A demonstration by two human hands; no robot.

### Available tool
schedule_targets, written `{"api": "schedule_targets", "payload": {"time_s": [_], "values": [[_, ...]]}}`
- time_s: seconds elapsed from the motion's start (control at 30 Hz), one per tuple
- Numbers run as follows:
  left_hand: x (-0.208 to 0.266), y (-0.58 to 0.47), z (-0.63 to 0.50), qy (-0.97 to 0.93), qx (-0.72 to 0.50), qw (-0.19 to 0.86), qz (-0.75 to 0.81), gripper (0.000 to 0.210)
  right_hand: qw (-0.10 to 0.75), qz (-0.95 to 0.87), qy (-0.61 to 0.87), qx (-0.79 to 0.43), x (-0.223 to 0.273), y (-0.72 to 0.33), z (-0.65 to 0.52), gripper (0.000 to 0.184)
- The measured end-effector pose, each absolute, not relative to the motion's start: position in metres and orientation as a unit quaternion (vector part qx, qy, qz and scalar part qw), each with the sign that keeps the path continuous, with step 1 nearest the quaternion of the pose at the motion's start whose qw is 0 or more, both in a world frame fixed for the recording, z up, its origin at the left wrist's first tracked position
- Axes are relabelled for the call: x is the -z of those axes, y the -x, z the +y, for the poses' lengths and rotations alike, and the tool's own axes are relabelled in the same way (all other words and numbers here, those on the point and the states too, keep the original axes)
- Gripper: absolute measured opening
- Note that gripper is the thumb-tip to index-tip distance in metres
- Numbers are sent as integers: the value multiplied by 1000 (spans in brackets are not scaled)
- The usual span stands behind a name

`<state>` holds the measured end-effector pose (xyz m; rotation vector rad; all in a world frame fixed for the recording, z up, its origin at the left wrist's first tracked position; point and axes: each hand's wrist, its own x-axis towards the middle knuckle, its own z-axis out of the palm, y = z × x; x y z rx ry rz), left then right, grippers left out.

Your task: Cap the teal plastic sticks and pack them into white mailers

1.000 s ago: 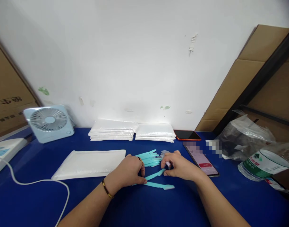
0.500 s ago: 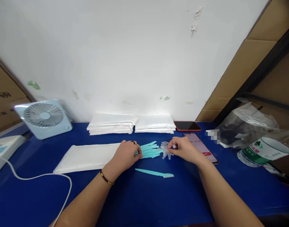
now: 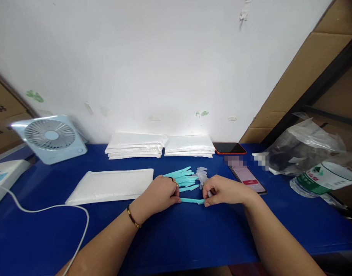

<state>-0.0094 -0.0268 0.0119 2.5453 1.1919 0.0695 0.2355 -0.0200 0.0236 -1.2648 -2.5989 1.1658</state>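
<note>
A teal eyebrow razor (image 3: 191, 200) lies level between my hands, low over the blue table. My left hand (image 3: 163, 193) is closed in a pinch on its handle end. At the other end, the thumb and finger of my right hand (image 3: 222, 191) meet the razor's head. Something translucent, seemingly a small razor cap (image 3: 209, 194), shows within the right fingers, mostly hidden. Several more teal razors (image 3: 183, 177) lie fanned in a loose pile just beyond. To their right is a small heap of translucent caps (image 3: 201, 175).
A white padded packet (image 3: 112, 186) lies left of my left hand. Two stacks of similar packets (image 3: 135, 145) stand against the wall. Two phones (image 3: 247, 178) (image 3: 230, 148) lie at the right. A fan (image 3: 51, 135), white cable (image 3: 49, 209) and cut plastic bottle (image 3: 319, 178) flank the table.
My left hand has left the razor pile and come nearer, onto the single razor. My right hand has moved from the caps toward me, to that razor's head. The view has shifted slightly.
</note>
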Motion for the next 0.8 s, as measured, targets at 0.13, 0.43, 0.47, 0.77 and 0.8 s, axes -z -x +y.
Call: {"api": "schedule_targets", "payload": {"time_s": [0.13,0.43,0.47,0.77,0.8], "values": [[-15,19,-19,-882,-23,157,443,19,51,-815,445,-368,-22,-240,-16,22],[-16,33,-13,-795,-210,295,488,19,193,-755,517,-355,-18,-252,-6,30],[-15,34,-12,-780,-220,317,493,19,215,-740,520,-369,-16,-251,-5,31],[-8,33,-4,-760,-256,288,524,36,401,-632,518,-414,-1,-243,3,34],[-7,32,-4,-765,-263,270,522,33,414,-622,510,-426,-1,-241,3,32]]}}
